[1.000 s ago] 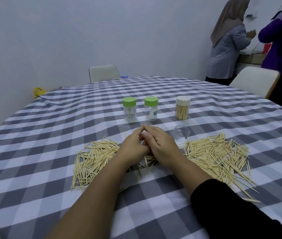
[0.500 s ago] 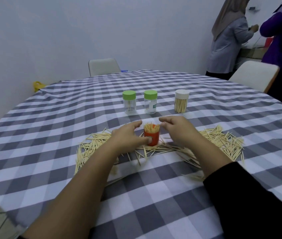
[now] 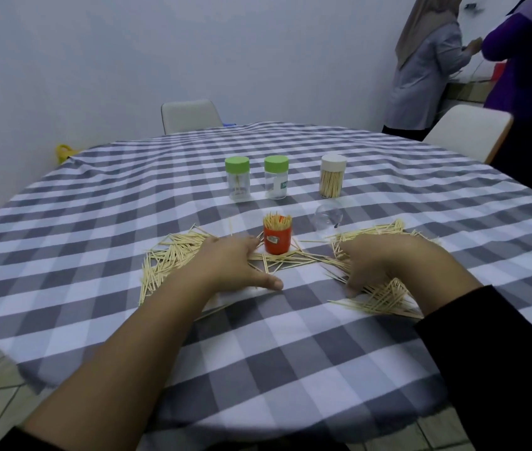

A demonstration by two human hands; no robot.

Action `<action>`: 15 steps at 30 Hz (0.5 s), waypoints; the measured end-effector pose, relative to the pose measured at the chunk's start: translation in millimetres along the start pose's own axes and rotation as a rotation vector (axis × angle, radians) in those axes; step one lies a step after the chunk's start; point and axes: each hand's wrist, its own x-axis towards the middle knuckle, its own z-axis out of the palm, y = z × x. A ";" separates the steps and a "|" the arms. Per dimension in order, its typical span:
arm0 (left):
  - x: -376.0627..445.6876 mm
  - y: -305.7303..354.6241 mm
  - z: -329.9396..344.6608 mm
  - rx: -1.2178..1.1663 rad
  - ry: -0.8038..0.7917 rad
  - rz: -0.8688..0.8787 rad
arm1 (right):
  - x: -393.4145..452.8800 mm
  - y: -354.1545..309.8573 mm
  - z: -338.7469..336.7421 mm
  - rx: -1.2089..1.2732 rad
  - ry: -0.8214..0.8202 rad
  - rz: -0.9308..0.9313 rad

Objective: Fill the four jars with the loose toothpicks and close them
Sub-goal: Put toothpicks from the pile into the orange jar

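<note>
Left hand: the left hand [image 3: 232, 265] lies palm down on the grey-and-white checked tablecloth [image 3: 258, 353], fingers spread and holding nothing, over the edge of the left heap of loose wooden toothpicks [image 3: 173, 255]
Right hand: the right hand [image 3: 385, 258] is flat and splayed on the right heap of loose wooden toothpicks [image 3: 385, 296], gripping nothing
Open jar: a small orange plastic jar [image 3: 277, 240] stands upright between the hands, lidless and packed with toothpicks, its base on scattered sticks
Clear lid: a round transparent lid [image 3: 327, 220] lies just right of the orange jar
Closed jars: two clear jars with green caps [image 3: 237, 180] [image 3: 276, 179] stand near each other farther back, nearly empty; a clear jar with a white cap [image 3: 333, 179], full of toothpicks, stands to their right
Background: two people [image 3: 427, 60] stand at the far right
</note>
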 end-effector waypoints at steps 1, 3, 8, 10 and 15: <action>2.0 -0.1 2.1 0.014 0.002 -0.003 | 1.1 0.7 2.8 0.001 0.009 0.006; 6.6 -2.4 6.2 -0.004 0.027 -0.020 | 4.1 1.8 7.5 0.005 0.048 0.010; 13.3 -5.9 10.3 0.082 0.144 0.022 | 13.1 -1.5 15.0 0.057 0.150 0.031; 15.0 -7.0 11.0 0.129 0.180 0.040 | 17.7 -4.2 17.6 0.055 0.180 0.022; 17.9 -8.0 14.0 0.253 0.276 0.044 | 32.1 -10.4 15.3 0.053 0.135 0.043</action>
